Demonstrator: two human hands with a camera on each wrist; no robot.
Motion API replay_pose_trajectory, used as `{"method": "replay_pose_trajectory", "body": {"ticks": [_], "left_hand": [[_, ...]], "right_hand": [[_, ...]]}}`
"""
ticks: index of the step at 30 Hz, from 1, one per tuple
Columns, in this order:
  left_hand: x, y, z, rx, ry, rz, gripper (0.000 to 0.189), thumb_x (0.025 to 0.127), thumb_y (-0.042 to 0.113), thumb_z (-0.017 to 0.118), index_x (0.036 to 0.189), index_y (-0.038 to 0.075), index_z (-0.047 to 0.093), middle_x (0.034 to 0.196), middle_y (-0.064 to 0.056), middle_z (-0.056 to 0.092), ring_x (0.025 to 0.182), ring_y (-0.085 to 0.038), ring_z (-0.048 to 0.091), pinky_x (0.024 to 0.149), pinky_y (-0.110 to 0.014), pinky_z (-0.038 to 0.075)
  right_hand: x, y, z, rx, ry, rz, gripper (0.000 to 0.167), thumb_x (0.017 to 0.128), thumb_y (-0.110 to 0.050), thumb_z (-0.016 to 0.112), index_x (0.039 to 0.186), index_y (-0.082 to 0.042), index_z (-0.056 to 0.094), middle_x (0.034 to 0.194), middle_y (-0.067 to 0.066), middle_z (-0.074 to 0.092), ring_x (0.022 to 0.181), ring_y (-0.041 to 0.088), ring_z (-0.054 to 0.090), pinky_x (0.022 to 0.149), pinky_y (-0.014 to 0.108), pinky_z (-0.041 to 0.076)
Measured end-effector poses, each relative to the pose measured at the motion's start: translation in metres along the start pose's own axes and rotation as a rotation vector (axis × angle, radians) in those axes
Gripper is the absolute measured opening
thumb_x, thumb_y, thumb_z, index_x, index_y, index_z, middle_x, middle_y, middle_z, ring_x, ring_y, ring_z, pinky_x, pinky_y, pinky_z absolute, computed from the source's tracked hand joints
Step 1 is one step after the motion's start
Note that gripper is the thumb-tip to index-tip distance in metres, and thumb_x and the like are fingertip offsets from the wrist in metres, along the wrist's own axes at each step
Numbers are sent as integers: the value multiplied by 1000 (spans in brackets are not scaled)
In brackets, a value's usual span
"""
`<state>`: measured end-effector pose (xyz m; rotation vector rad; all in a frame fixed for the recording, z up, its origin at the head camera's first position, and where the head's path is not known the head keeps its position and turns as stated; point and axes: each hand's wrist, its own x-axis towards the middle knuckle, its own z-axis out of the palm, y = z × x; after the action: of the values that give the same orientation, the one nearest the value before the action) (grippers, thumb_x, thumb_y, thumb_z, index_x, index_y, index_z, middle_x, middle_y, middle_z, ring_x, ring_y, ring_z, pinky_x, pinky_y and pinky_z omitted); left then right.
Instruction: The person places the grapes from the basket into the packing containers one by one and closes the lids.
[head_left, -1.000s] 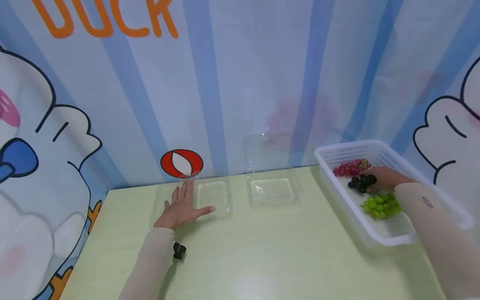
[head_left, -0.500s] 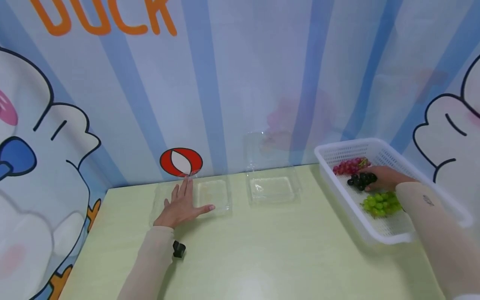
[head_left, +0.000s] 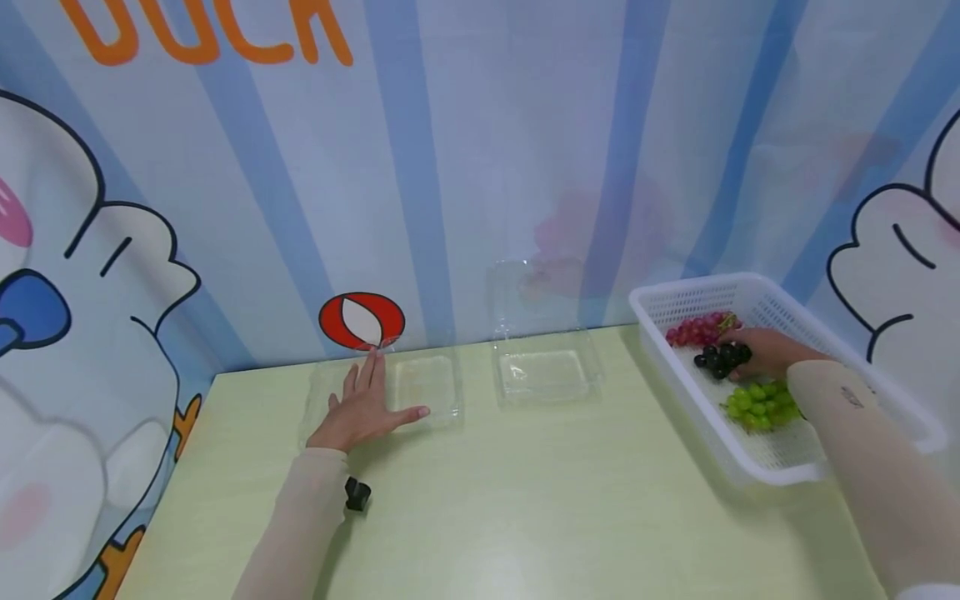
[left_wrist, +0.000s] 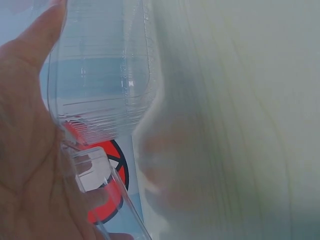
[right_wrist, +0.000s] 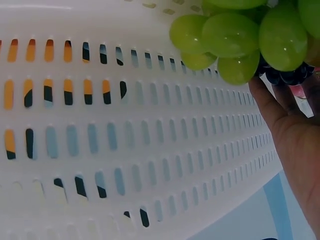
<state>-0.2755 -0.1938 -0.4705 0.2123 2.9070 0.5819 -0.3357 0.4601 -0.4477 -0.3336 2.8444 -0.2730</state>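
Note:
My left hand (head_left: pixel 360 411) spreads its straight fingers over an unfolded clear plastic clamshell box (head_left: pixel 427 389), touching it. Seen from the left wrist, the palm lies right against the box's see-through wall (left_wrist: pixel 100 65). Inside the white basket, my right hand (head_left: pixel 767 354) has its fingers and thumb around a bunch of black grapes (head_left: pixel 722 360). Green grapes (head_left: pixel 759 407) lie on its near side, and red grapes (head_left: pixel 701 329) on the far side. In the right wrist view, green grapes (right_wrist: pixel 230 37) partly hide the black ones (right_wrist: pixel 287 76).
The white slotted basket (head_left: pixel 701 425) stands at the table's right. A second clear clamshell box (head_left: pixel 546 377) sits at the middle back, its lid raised against the striped cloth backdrop (head_left: pixel 517 150). A small black device (head_left: pixel 357 494) is at the left wrist. Pale table surface (head_left: pixel 540 500) lies in front.

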Motion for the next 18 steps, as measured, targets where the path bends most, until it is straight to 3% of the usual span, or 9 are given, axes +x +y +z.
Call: {"method": "replay_pose_trajectory", "body": {"ticks": [18], "left_hand": [[-2, -1, 0, -7, 4, 14, 133, 75, 88, 57, 164, 10, -3, 171, -10, -9, 154, -47, 0, 107, -84, 10]], "right_hand": [[6, 3, 2, -22, 0, 17, 73, 84, -26, 85, 138, 10, 52, 133, 39, 53, 121, 60, 49, 98, 68, 44]]}}
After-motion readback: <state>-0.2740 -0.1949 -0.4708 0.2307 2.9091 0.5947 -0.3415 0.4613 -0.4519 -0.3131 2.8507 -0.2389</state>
